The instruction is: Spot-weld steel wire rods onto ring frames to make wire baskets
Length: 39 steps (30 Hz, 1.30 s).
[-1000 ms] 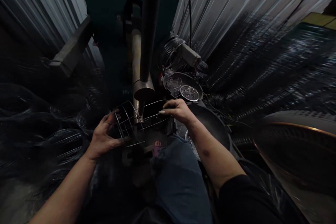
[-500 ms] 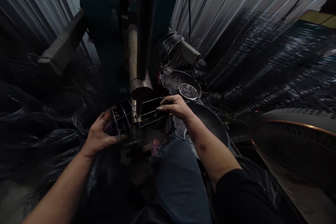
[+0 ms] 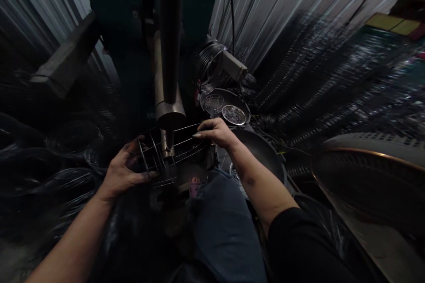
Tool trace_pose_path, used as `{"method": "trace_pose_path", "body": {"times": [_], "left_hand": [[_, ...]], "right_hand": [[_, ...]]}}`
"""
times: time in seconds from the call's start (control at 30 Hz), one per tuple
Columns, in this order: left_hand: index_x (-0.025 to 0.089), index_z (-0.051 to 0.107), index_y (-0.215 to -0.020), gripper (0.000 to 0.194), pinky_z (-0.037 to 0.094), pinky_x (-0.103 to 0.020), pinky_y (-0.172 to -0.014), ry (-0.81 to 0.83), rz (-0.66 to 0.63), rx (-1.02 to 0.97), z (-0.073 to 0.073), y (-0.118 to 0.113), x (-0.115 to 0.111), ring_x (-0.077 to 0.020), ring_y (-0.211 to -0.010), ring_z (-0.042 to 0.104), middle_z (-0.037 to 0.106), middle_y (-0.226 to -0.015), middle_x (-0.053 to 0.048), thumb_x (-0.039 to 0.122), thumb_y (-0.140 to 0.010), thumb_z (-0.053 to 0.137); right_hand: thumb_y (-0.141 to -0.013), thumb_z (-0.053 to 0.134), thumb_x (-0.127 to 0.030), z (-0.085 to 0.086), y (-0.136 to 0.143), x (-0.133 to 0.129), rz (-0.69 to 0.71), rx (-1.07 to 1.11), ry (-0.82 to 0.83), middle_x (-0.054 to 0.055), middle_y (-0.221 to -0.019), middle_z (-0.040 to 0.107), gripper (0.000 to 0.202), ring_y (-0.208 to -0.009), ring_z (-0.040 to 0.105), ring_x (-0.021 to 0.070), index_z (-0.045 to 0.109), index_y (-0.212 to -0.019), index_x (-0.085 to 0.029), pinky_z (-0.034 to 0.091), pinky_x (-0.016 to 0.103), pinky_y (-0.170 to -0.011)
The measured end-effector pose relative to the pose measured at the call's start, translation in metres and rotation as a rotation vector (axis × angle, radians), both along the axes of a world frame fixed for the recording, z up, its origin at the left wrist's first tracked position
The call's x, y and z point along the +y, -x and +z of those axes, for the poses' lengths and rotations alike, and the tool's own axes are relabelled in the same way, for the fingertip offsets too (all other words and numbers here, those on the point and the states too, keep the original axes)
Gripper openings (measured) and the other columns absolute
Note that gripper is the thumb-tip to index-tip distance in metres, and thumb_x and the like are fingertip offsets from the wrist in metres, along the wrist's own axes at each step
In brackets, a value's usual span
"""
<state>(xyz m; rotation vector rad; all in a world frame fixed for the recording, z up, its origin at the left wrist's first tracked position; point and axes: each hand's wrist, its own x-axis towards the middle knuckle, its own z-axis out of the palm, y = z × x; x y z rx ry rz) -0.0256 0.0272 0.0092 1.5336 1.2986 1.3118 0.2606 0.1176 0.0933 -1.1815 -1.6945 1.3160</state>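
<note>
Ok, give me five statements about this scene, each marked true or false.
1. The left hand and right hand both hold the wire frame. True.
2. Both hands are bare. True.
3. The coil of wire is left of the dark upright bar in the picture. False: it is to its right.
4. The trouser leg is blue. True.
5. The sleeve in view is white. False: it is black.

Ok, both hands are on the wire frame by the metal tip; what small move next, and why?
I'd probably nudge the wire frame slightly to check its alignment with the metal tip. The left hand grips one end and the right hand pinches a wire farther along, so both can steer it; I can't tell whether a crossing sits exactly under the tip.
</note>
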Motion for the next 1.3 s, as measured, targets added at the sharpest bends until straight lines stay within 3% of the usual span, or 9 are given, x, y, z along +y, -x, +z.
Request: {"method": "trace_pose_path", "body": {"times": [0.23,0.43,0.6,0.8,0.9,1.0,1.07,1.2,1.3], "left_hand": [[0.023,0.051,-0.135,0.099,0.045,-0.05,-0.104,0.111,0.005,-0.03,0.003,-0.002,-0.001,-0.0331,-0.121,0.055,0.053,-0.138,-0.009,0.04,-0.047,0.091],[0.023,0.052,-0.133,0.096,0.044,-0.05,-0.104,0.087,-0.001,-0.024,0.003,-0.001,0.0,-0.0335,-0.121,0.055,0.053,-0.138,-0.01,0.037,-0.047,0.091],[0.022,0.049,-0.136,0.099,0.047,-0.053,-0.1,0.147,-0.073,-0.17,-0.001,-0.004,-0.001,-0.0348,-0.119,0.056,0.053,-0.138,-0.014,0.031,-0.047,0.092],[0.019,0.051,-0.136,0.101,0.047,-0.047,-0.103,0.121,0.013,-0.041,0.007,-0.006,-0.002,-0.0338,-0.117,0.057,0.057,-0.134,-0.011,0.037,-0.045,0.092],[0.023,0.051,-0.136,0.099,0.047,-0.047,-0.103,0.125,-0.008,0.016,0.014,-0.007,-0.024,-0.033,-0.117,0.057,0.055,-0.135,-0.01,0.04,-0.046,0.091],[0.025,0.052,-0.135,0.103,0.047,-0.047,-0.103,0.232,0.059,0.021,0.014,-0.013,-0.067,-0.0315,-0.115,0.06,0.059,-0.131,-0.008,0.038,-0.041,0.093],[0.021,0.054,-0.132,0.104,0.052,-0.048,-0.097,0.428,0.172,-0.079,0.01,-0.022,-0.098,-0.0316,-0.104,0.065,0.066,-0.118,-0.01,0.039,-0.037,0.093],[0.01,0.065,-0.103,0.079,0.058,-0.05,-0.081,0.786,0.291,-0.48,-0.004,-0.035,-0.144,-0.0339,-0.088,0.069,0.07,-0.095,-0.014,0.056,-0.043,0.087],[0.009,0.068,-0.091,0.066,0.057,-0.053,-0.081,0.838,0.216,-0.376,-0.015,-0.027,-0.165,-0.0373,-0.09,0.068,0.069,-0.094,-0.018,0.064,-0.057,0.076]], "right_hand": [[-0.048,0.083,-0.043,0.001,0.001,0.002,-0.008,0.019,-0.048,-0.003,-0.056,0.055,0.034,-0.055,0.047,0.0105,0.068,-0.061,-0.015,0.037,0.024,-0.054],[-0.048,0.084,-0.042,0.0,0.001,0.001,-0.02,0.034,-0.081,-0.002,-0.058,0.057,0.034,-0.058,0.049,0.0112,0.068,-0.06,-0.015,0.039,0.024,-0.057],[-0.051,0.083,-0.04,-0.006,0.001,0.001,0.011,0.069,-0.074,-0.003,-0.056,0.054,0.031,-0.055,0.047,0.0101,0.067,-0.061,-0.015,0.037,0.024,-0.056],[-0.055,0.082,-0.043,-0.004,-0.001,-0.002,-0.061,-0.051,-0.199,0.0,-0.064,0.059,0.033,-0.065,0.053,0.0147,0.07,-0.068,-0.015,0.042,0.028,-0.064],[-0.06,0.083,-0.038,-0.001,-0.008,-0.031,-0.21,-0.142,-0.434,0.005,-0.084,0.067,0.031,-0.086,0.059,0.0199,0.074,-0.082,-0.018,0.044,0.031,-0.081],[-0.067,0.079,-0.038,-0.011,-0.015,-0.087,-0.249,-0.094,-0.455,0.005,-0.083,0.068,0.024,-0.079,0.06,0.0182,0.074,-0.08,-0.019,0.047,0.031,-0.076],[-0.069,0.078,-0.037,-0.027,-0.012,-0.133,-0.11,-0.025,-0.301,0.004,-0.074,0.067,0.021,-0.07,0.061,0.0164,0.073,-0.075,-0.018,0.048,0.029,-0.07],[-0.068,0.078,-0.041,-0.062,0.016,-0.206,0.268,0.133,0.142,0.003,-0.085,0.07,0.034,-0.086,0.065,0.019,0.073,-0.092,-0.017,0.049,0.032,-0.083],[-0.065,0.08,-0.043,-0.072,0.042,-0.221,0.199,0.246,0.426,0.0,-0.074,0.067,0.038,-0.075,0.064,0.0162,0.07,-0.088,-0.016,0.051,0.031,-0.075]]}}
